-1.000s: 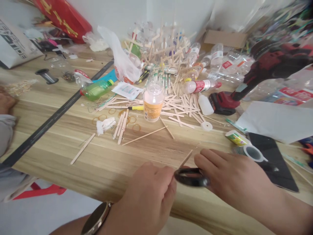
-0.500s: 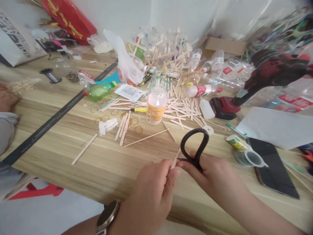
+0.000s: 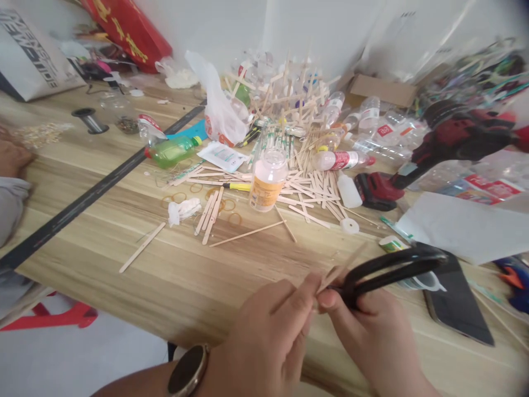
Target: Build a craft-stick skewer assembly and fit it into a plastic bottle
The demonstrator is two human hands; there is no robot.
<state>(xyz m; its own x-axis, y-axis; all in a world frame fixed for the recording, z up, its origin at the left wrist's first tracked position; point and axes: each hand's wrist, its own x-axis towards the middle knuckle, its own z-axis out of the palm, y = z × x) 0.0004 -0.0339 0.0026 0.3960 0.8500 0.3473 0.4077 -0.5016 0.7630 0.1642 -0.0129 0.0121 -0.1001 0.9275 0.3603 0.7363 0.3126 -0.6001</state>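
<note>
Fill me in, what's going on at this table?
The person's left hand pinches a thin wooden stick, while the right hand holds what look like black-handled scissors up against it. Whether the blades are cutting is hidden by the fingers. Beyond, a clear jar with an orange label stands among loose craft sticks. Another person's hand rests at the far left.

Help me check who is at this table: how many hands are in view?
3: the left hand and right hand, close together at the front, and another person's hand at the left edge, cut off; more may be hidden there.
</note>
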